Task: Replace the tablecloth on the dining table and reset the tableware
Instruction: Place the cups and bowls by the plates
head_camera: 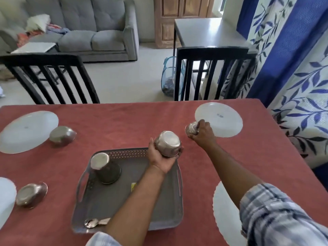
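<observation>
A red tablecloth (pixel 124 121) covers the dining table. My left hand (pixel 160 158) grips an upturned steel bowl (pixel 167 142) above the far right corner of a grey tray (pixel 159 210). My right hand (pixel 202 133) holds a small steel cup (pixel 190 128) just left of the far right white plate (pixel 223 119). On the tray stand an upside-down steel tumbler (pixel 104 167) and spoons (pixel 95 222) at its near edge. More white plates lie at far left (pixel 26 130), near left (pixel 5 197) and near right (pixel 223 210). Steel bowls lie tipped beside the left plates (pixel 62 135) (pixel 31 193).
Two black slatted chairs (pixel 53 80) (pixel 211 71) stand at the table's far side. A blue leaf-print curtain (pixel 292 68) hangs on the right. Beyond are a grey sofa (pixel 88 27), a mesh basket (pixel 168 77) and a side table (pixel 209 31).
</observation>
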The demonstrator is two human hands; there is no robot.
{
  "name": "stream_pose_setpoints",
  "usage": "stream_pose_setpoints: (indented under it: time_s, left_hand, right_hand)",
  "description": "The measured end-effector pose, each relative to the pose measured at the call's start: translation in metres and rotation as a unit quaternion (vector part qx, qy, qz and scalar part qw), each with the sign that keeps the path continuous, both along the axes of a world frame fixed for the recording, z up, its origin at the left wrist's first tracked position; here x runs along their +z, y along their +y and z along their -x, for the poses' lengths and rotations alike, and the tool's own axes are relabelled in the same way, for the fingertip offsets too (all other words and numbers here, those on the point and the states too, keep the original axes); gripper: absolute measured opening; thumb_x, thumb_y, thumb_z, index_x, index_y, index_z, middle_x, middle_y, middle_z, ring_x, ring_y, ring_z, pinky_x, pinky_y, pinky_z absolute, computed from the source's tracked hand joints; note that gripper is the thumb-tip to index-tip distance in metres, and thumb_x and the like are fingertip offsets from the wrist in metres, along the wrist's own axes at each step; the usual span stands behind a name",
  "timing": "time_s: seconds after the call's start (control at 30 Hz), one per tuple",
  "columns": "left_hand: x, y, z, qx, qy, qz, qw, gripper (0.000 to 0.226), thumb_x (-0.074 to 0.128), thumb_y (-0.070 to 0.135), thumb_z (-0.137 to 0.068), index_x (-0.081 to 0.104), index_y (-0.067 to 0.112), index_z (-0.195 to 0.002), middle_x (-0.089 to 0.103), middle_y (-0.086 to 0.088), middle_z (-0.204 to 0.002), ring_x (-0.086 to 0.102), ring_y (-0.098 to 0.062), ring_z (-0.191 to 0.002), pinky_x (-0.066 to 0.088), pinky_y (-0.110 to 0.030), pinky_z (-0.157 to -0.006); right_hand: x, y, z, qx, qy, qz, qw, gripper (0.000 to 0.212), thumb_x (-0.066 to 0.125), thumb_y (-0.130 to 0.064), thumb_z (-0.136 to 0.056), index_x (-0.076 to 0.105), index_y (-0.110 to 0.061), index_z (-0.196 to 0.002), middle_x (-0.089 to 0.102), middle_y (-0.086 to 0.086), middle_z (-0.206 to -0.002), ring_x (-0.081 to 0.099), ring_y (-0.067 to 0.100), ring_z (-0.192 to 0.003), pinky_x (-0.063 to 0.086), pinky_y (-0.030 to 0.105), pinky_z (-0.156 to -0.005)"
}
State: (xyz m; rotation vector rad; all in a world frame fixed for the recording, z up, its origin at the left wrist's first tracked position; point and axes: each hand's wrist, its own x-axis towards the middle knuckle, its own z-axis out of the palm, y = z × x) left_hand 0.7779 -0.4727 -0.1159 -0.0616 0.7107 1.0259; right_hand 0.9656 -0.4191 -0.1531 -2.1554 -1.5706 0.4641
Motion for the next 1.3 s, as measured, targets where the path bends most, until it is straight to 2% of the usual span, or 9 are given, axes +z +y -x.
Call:
stream_pose_setpoints:
  time_s: [0.13,0.27,0.4,0.47,0.53,0.67,0.87,1.03,1.3]
  left_hand:
    - [-0.013,0.002,-0.011,-0.006,0.018,0.015,1.000,0.066,0.032,0.060,-0.091,0.056,0.004,-0.115,0.053,-0.027,-0.118,0.054,-0.040,-0.095,0.043,-0.048,-0.083]
    - [-0.018,0.005,-0.014,-0.011,0.036,0.016,0.999,0.065,0.034,0.059,-0.091,0.055,0.007,-0.123,0.050,-0.027,-0.132,0.048,-0.043,-0.118,0.043,-0.050,-0.087]
    - [-0.019,0.006,-0.023,-0.021,0.049,0.013,0.998,0.063,0.037,0.060,-0.091,0.054,0.012,-0.128,0.054,-0.023,-0.130,0.049,-0.040,-0.121,0.040,-0.052,-0.094]
    - [-0.016,0.005,-0.034,-0.032,0.066,-0.002,0.997,0.061,0.033,0.061,-0.092,0.058,0.012,-0.119,0.059,-0.020,-0.120,0.056,-0.035,-0.106,0.040,-0.050,-0.095]
    - [-0.013,0.003,-0.043,-0.050,0.078,-0.017,0.996,0.063,0.028,0.062,-0.092,0.058,0.013,-0.118,0.061,-0.018,-0.117,0.058,-0.031,-0.103,0.039,-0.047,-0.096]
    - [-0.009,-0.004,-0.059,-0.080,0.056,-0.016,0.995,0.070,0.024,0.062,-0.094,0.058,0.007,-0.120,0.061,-0.019,-0.119,0.056,-0.031,-0.111,0.038,-0.045,-0.104]
    - [0.000,-0.024,-0.043,-0.059,0.164,-0.118,0.978,0.031,0.036,0.033,-0.102,0.058,0.012,-0.103,0.064,-0.009,-0.102,0.062,-0.023,-0.093,0.049,-0.036,-0.085]
    - [-0.007,-0.034,-0.002,-0.038,0.194,-0.112,0.974,0.031,0.036,0.032,-0.101,0.061,0.018,-0.088,0.072,0.001,-0.078,0.064,-0.017,-0.074,0.047,-0.031,-0.068]
    - [-0.016,-0.067,0.031,-0.045,0.217,-0.046,0.974,0.030,0.037,0.032,-0.100,0.060,0.021,-0.086,0.072,0.005,-0.070,0.061,-0.014,-0.075,0.045,-0.030,-0.069]
  right_hand:
    - [-0.035,0.018,0.000,0.029,-0.055,0.038,0.997,0.070,0.076,-0.031,-0.076,0.042,-0.002,-0.130,0.042,0.020,-0.128,0.052,0.038,-0.109,0.044,0.039,-0.092]
    - [-0.050,0.024,-0.002,0.021,-0.042,0.052,0.998,0.059,0.067,-0.032,-0.083,0.046,-0.004,-0.130,0.038,0.020,-0.134,0.047,0.038,-0.117,0.040,0.041,-0.100]
    - [-0.019,0.009,-0.001,-0.029,0.132,-0.048,0.990,0.032,0.064,-0.028,-0.088,0.059,-0.003,-0.107,0.057,0.015,-0.110,0.056,0.025,-0.094,0.043,0.034,-0.086]
    - [0.016,-0.009,0.000,0.039,0.289,-0.032,0.956,0.032,0.062,-0.030,-0.091,0.059,-0.004,-0.109,0.061,0.009,-0.099,0.057,0.014,-0.079,0.047,0.031,-0.074]
    - [0.044,-0.030,0.001,0.166,0.334,0.034,0.927,0.038,0.064,-0.033,-0.089,0.056,-0.010,-0.118,0.059,0.003,-0.104,0.058,0.009,-0.087,0.051,0.025,-0.073]
    - [0.056,-0.063,-0.005,0.276,0.216,0.042,0.936,0.067,0.081,-0.026,-0.074,0.045,-0.017,-0.130,0.053,0.004,-0.114,0.055,0.012,-0.099,0.048,0.021,-0.082]
    - [0.033,-0.111,-0.029,0.140,0.163,-0.033,0.976,0.080,0.083,-0.024,-0.068,0.040,-0.018,-0.135,0.048,0.008,-0.126,0.047,0.021,-0.111,0.041,0.031,-0.094]
    - [-0.010,-0.160,-0.002,0.144,0.006,0.085,0.986,0.082,0.076,-0.029,-0.069,0.036,-0.020,-0.140,0.042,0.009,-0.134,0.040,0.030,-0.122,0.042,0.042,-0.100]
    - [-0.027,-0.183,0.020,0.153,-0.080,0.172,0.970,0.073,0.071,-0.046,-0.072,0.038,-0.024,-0.133,0.047,0.008,-0.127,0.047,0.031,-0.114,0.046,0.041,-0.093]
